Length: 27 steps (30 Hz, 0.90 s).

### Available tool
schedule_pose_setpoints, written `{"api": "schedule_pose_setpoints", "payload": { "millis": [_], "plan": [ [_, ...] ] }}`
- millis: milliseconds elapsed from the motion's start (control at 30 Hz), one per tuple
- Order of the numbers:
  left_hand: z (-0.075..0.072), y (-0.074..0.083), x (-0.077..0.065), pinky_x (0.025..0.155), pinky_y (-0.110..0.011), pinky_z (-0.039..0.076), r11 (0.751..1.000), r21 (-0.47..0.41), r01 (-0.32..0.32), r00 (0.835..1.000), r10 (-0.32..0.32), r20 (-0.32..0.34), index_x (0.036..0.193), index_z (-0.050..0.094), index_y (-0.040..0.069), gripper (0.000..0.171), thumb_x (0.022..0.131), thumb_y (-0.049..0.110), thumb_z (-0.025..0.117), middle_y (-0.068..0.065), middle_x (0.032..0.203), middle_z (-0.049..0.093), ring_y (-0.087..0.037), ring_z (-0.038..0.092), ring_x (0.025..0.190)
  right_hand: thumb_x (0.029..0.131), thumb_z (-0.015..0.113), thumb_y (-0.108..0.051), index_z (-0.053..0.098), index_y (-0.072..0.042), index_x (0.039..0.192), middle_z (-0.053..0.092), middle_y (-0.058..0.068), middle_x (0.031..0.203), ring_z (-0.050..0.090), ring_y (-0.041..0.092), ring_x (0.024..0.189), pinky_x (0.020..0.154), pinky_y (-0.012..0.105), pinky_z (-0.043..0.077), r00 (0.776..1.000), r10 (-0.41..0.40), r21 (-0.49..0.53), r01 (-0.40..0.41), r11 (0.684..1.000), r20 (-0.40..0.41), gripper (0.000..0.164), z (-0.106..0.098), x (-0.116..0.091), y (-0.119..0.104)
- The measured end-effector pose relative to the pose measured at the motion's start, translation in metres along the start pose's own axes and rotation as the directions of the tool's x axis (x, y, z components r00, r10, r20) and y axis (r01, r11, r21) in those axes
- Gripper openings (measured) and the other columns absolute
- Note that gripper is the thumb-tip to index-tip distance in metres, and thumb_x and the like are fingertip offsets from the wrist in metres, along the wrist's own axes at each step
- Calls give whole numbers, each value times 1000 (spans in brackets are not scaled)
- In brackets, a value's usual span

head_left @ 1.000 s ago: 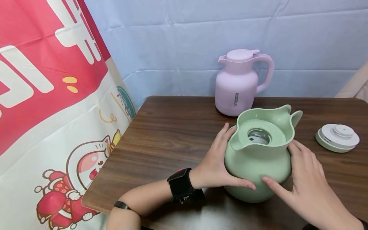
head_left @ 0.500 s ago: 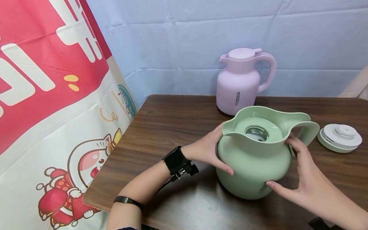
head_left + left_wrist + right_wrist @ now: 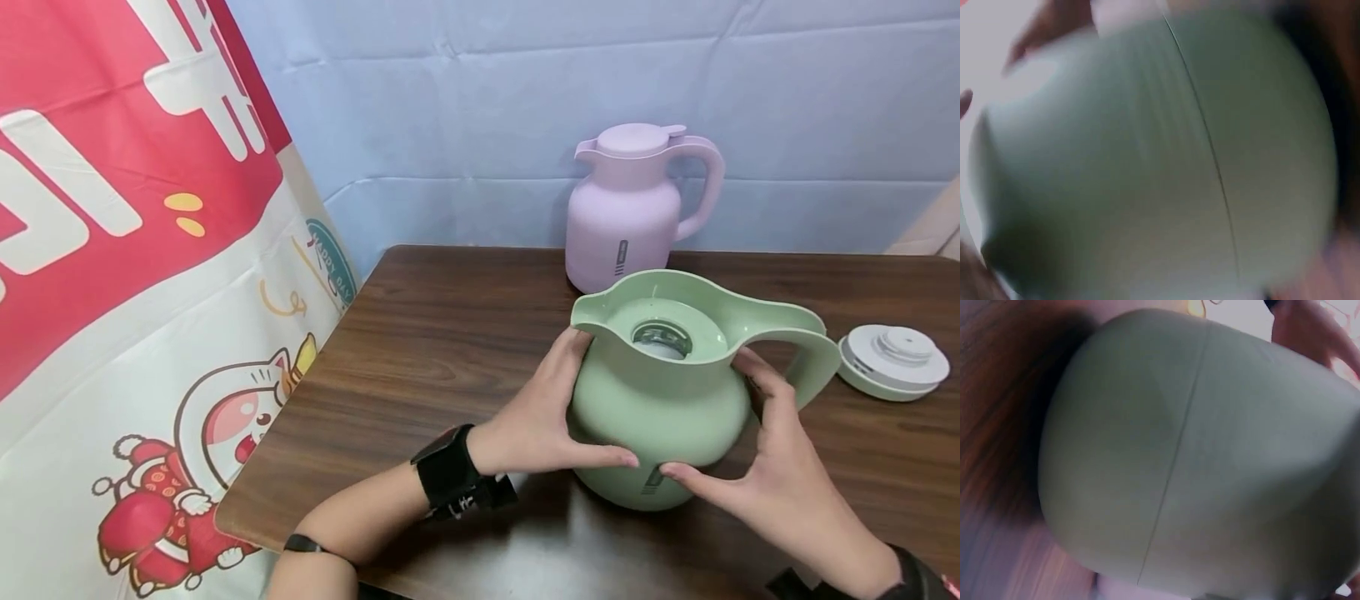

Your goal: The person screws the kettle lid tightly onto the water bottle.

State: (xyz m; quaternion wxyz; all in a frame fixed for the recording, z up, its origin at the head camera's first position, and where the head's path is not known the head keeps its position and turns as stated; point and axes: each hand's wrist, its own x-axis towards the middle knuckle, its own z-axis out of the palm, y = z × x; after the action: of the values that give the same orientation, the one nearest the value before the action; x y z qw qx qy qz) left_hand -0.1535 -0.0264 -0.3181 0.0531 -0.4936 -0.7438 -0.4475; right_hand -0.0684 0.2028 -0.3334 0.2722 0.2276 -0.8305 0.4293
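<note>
A pale green thermos jug (image 3: 660, 400), its top uncovered, stands on the wooden table between both hands. Its spout points left and its handle (image 3: 806, 367) right, while a small dark label faces the front. My left hand (image 3: 536, 421) grips the jug's left side, thumb across the front and fingers up toward the neck. On the other side my right hand (image 3: 780, 475) holds the body, its thumb near the label and its fingers between body and handle. The jug's round body fills the left wrist view (image 3: 1147, 162) and the right wrist view (image 3: 1166, 462).
Behind the green jug stands a lilac thermos jug (image 3: 626, 212) with its lid on. A white and green lid (image 3: 892, 360) lies on the table at the right, close to the green handle. A light blue cloth (image 3: 450, 108) hangs behind the table (image 3: 420, 350).
Both hands have turned the green jug, swinging its handle from the back right round to the right. The label has come into view at the front. The lilac jug and lid stay put.
</note>
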Motion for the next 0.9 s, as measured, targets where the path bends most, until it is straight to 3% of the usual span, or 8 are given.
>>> {"api": "schedule_pose_setpoints", "payload": {
  "millis": [67,167,333,500,667,833,900],
  "plan": [
    [6,8,1,108,-34,27,1000,-11,27,997,-28,-68,150,10,24,124,57,30,92,7,151,14,-11,22,134,59,90,-41,20,4,144,27,15,147,30,12,132,104,15,24,1000,2,-13,-2,1000,-21,119,3,0,-2],
    [9,13,3,107,-34,29,998,-30,56,990,-60,-128,150,11,25,126,55,27,94,8,150,15,-11,22,134,62,83,-54,23,4,143,28,16,147,28,16,134,105,16,22,998,9,-41,-11,999,-57,116,7,0,-4],
    [1,21,5,106,-33,29,996,-48,77,990,-82,-111,150,11,26,123,58,18,92,9,149,16,-8,22,133,69,69,-67,23,7,142,26,21,147,25,27,136,107,20,19,996,-12,-132,0,991,-90,113,12,0,-5],
    [-10,23,8,106,-31,29,989,-102,106,994,-108,-19,150,11,20,118,62,12,89,2,149,15,-8,20,134,75,62,-68,24,5,143,23,19,150,19,31,139,108,19,16,998,-23,-154,13,988,-63,106,11,-3,-6],
    [-16,19,9,105,-29,31,975,-147,165,986,-161,38,149,13,12,113,64,7,88,-7,147,18,-9,24,132,79,61,-63,24,1,146,22,16,152,13,33,141,109,20,13,999,-30,-124,28,992,-16,100,9,-3,-5],
    [-12,20,7,106,-30,30,976,-141,168,986,-169,1,149,14,15,113,65,8,88,-5,148,17,-8,23,133,79,60,-64,25,1,146,21,17,153,14,31,142,109,18,14,999,-39,-134,39,990,5,100,4,-4,-2],
    [-8,20,7,106,-31,30,984,-115,136,989,-141,-38,150,14,18,114,64,10,88,-1,148,17,-8,22,133,76,69,-59,26,-2,147,22,15,153,16,27,142,107,14,15,1000,-12,-142,13,990,12,101,1,-5,-2]
  ]
}}
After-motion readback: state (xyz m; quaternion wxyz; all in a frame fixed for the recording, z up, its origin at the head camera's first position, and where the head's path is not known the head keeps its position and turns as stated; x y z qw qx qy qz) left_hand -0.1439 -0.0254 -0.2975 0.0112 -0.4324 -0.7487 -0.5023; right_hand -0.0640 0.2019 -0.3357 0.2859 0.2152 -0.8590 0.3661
